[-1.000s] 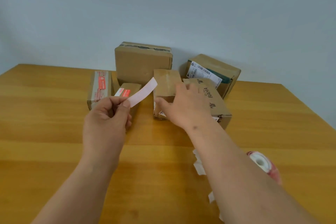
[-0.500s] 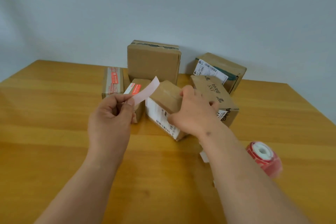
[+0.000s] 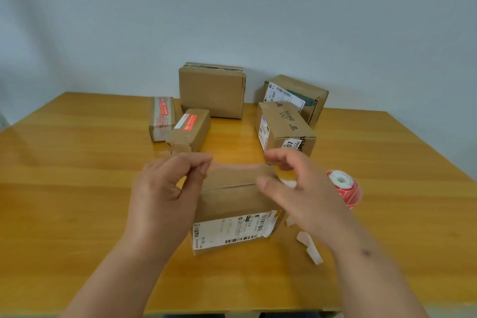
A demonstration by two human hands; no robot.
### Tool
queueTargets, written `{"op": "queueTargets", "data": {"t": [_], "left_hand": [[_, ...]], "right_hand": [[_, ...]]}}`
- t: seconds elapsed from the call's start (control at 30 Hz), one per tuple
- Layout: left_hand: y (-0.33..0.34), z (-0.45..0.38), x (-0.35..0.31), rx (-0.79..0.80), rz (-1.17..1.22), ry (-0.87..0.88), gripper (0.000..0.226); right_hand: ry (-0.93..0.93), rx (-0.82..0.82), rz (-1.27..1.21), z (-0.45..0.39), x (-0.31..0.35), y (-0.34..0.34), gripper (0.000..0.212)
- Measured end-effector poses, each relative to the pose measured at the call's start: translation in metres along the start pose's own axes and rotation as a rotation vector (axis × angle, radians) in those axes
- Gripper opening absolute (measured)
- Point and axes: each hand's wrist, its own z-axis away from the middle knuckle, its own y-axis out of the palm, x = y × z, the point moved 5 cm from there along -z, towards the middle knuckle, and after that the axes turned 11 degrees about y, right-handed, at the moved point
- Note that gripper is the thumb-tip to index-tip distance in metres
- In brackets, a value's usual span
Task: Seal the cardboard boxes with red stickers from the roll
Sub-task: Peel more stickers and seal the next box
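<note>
Hands (image 3: 165, 196) and (image 3: 296, 188) pinch a pale pink sticker strip (image 3: 236, 166) taut over the brown cardboard box (image 3: 232, 204) at frame centre; next, probably, lowering it squarely across the seam. Red sticker roll (image 3: 344, 188) lies right.

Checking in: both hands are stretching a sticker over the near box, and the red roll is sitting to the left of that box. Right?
One thing is off. In the head view the red roll lies on the table to the right of the near box, partly behind the right hand, not to its left. The rest holds: left hand and right hand stretch the sticker over that box.
</note>
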Motion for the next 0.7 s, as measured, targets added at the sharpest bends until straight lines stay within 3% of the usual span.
{"op": "queueTargets", "data": {"t": [0.07,0.17,0.23,0.33,0.47,0.7], "left_hand": [[0.001,0.003,-0.007,-0.012,-0.031,0.098,0.014],[0.004,0.002,-0.02,-0.016,-0.068,0.254,0.017],[0.006,0.001,-0.024,-0.028,-0.079,0.297,0.018],[0.007,0.002,-0.022,-0.014,-0.009,0.212,0.015],[0.008,0.008,-0.015,0.028,0.164,-0.094,0.028],[0.012,0.005,-0.014,0.115,0.081,-0.253,0.022]], "right_hand": [[0.068,-0.07,-0.194,0.002,0.001,-0.005,0.029],[0.091,-0.031,-0.293,0.002,0.004,0.0,0.03],[0.07,-0.038,-0.313,-0.001,0.004,0.003,0.011],[0.065,-0.073,-0.347,-0.004,-0.003,0.002,0.012],[0.067,-0.101,-0.316,-0.004,-0.007,0.001,0.012],[0.082,-0.103,-0.232,-0.005,-0.003,0.002,0.014]]}}
